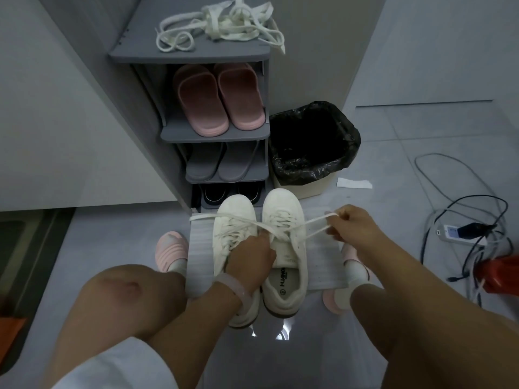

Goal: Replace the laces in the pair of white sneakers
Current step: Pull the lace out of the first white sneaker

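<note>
Sneakers (283, 248) beside rack; right fingers (335, 220) pinch lace (311, 223); left hand (250, 258) apparently pinching too.

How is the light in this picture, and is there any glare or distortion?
Head view: dim, cool, even light; bright glare spots on the glossy floor just behind the sneakers; wide-angle bending tilts the shoe rack and walls; the bin bag interior is nearly black; edges slightly soft.
</note>
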A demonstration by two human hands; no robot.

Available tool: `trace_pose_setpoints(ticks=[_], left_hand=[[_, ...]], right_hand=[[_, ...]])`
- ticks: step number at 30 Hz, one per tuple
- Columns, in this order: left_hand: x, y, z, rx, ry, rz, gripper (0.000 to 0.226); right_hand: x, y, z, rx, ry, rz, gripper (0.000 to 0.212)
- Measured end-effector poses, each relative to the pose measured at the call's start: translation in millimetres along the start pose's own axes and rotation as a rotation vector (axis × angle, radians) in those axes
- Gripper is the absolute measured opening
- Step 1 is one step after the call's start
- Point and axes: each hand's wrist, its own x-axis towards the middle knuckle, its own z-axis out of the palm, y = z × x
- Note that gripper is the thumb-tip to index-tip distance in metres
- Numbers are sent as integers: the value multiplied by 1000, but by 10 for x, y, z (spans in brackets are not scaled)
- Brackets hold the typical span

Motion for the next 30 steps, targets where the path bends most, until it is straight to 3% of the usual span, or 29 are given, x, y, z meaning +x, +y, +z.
trace_pose_setpoints(ticks=[2,4,6,9,11,13,16,17,20,23,24,26,28,30], left_hand=[[4,9,-2,9,-10,-10,47],[3,7,-12,2,-16,-12,46],[-3,-10,-16,-10,1,-13,41],[0,-33,-3,-24,1,-6,34],[9,-40,0,-40,-15,-4,37],[27,-49,6,-68,-19,-5,41],[34,-57,11,-69,-18,-1,42],[36,-61,16,-66,-17,6,42],[34,-71,20,-66,-10,15,40],[37,-78,21,-80,6,20,34],[36,-76,20,-75,6,21,33],[41,-71,19,-70,2,19,35],[47,-81,30,-85,-2,17,47],[43,-92,27,-96,-14,25,58]], right_hand=[[-64,-40,109,391,-166,136,21],[-104,-80,202,435,-274,138,22],[-47,-88,205,87,-209,19,22],[135,-7,-75,-758,74,-210,15],[158,42,-231,-818,199,-226,16],[105,52,-188,-413,106,-167,21],[-53,-72,0,592,-163,171,28],[-65,-82,12,664,-226,239,29],[-44,-104,-17,142,-175,137,38],[63,-73,-158,-363,123,-185,34],[89,-62,-216,-450,183,-244,28],[97,-33,-253,-499,141,-291,22],[69,5,-184,-583,42,-330,29],[48,19,-141,-795,117,-398,31]])
